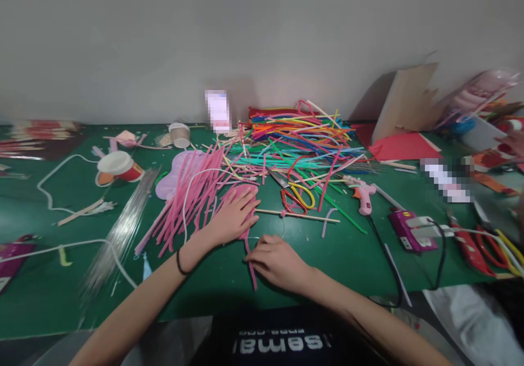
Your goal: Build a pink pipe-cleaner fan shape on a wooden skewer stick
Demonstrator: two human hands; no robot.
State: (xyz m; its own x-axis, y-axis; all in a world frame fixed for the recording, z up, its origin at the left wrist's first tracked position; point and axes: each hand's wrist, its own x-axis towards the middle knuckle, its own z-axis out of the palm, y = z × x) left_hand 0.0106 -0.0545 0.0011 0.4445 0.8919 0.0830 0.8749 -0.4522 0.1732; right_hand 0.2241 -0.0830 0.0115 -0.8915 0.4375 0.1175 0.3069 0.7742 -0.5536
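Note:
My left hand lies flat, fingers stretched out, pressing on a pink fuzzy flat piece that shows past the fingertips. From under that hand a single pink pipe cleaner runs down toward the table's front. My right hand pinches this strand between thumb and fingertips. A bundle of pink pipe cleaners lies just left of my left hand, over a lilac cloud-shaped piece. Past my right hand is a thin wooden stick with a small pink bit on it.
Scissors, a pink glue gun and a purple power strip lie to the right, with cables. Multicoloured pipe cleaners are heaped behind. Left are thin wires and a paper cup. Another person's hand shows far right.

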